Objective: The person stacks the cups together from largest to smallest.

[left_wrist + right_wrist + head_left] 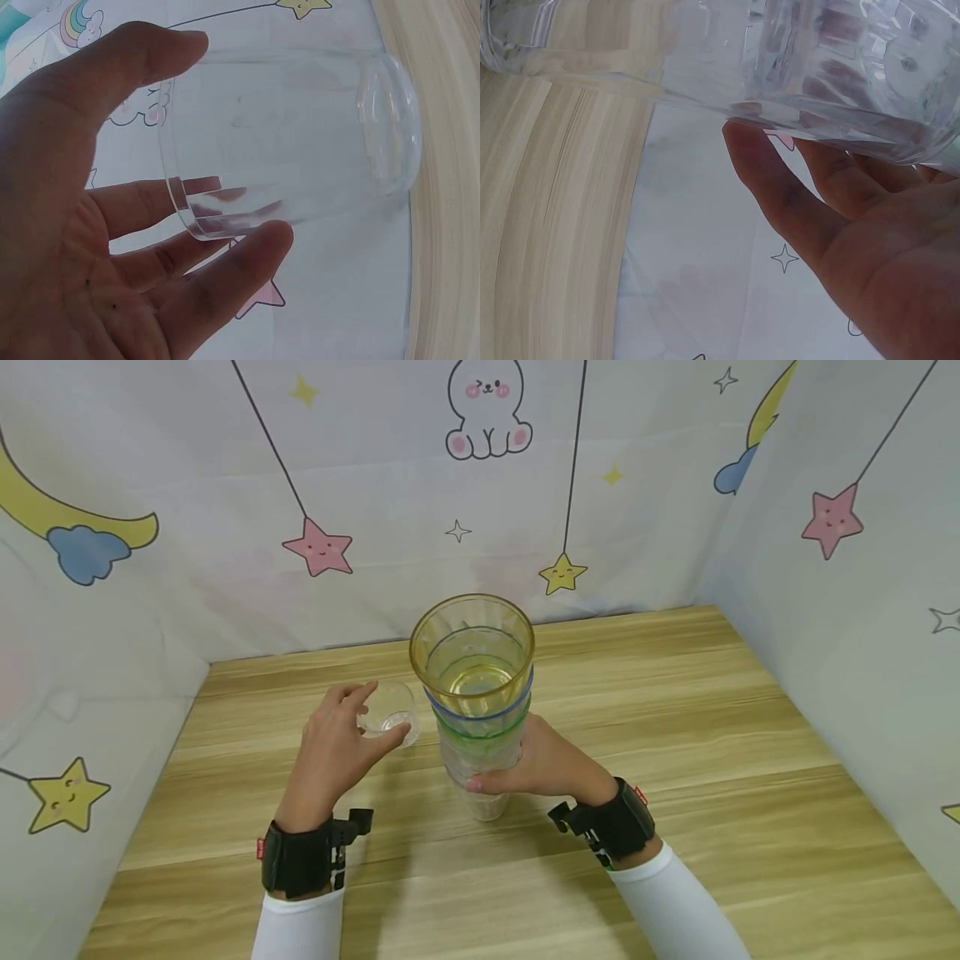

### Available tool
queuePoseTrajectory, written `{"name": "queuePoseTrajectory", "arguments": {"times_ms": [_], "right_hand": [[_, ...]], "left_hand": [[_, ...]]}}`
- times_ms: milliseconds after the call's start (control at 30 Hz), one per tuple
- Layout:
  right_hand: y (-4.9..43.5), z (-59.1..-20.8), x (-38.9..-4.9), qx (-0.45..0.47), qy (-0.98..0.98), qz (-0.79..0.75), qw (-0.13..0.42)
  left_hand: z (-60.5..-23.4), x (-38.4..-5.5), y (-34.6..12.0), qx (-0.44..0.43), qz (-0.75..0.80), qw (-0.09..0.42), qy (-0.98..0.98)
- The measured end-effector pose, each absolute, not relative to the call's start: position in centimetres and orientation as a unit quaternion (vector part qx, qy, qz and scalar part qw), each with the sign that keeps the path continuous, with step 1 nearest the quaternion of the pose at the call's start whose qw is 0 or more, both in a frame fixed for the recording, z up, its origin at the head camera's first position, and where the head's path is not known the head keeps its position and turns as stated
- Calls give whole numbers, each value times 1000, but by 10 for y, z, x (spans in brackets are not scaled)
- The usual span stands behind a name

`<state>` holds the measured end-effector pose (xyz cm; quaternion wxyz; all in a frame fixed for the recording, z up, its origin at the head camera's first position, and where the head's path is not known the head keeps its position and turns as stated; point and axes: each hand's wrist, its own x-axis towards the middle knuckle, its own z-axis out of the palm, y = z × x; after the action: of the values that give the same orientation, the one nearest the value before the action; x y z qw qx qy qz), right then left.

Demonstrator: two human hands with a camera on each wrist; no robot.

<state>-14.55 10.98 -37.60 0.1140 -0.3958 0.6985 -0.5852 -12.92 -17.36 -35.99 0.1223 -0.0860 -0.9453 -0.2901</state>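
My left hand [333, 747] has its thumb and fingers around the sides of a clear cup [393, 727], near the rim. In the left wrist view the clear cup [292, 127] is see-through, and some fingertips show through its wall. My right hand [543, 760] grips a tall stack of nested cups [480, 710] around its lower, clear part. From the top, the stack's rims are yellow, blue and green, with clear cups beneath. Fingers [780, 195] press the clear wall in the right wrist view. Whether the stack's base touches the table cannot be seen.
Under both hands lies a wood-grain table [675, 710]. A white cloth backdrop [390, 468] printed with stars, moons and a white animal rises along the back, with more cloth at both sides. Each wrist wears a black strap [300, 860] with a small mount.
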Motion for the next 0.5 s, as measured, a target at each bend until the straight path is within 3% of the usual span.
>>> {"name": "queuePoseTrajectory", "arguments": {"times_ms": [500], "right_hand": [[110,-378,-146,-392,698,-588,115]], "left_hand": [[-342,-117,-169,-118,-307,201,-923]]}}
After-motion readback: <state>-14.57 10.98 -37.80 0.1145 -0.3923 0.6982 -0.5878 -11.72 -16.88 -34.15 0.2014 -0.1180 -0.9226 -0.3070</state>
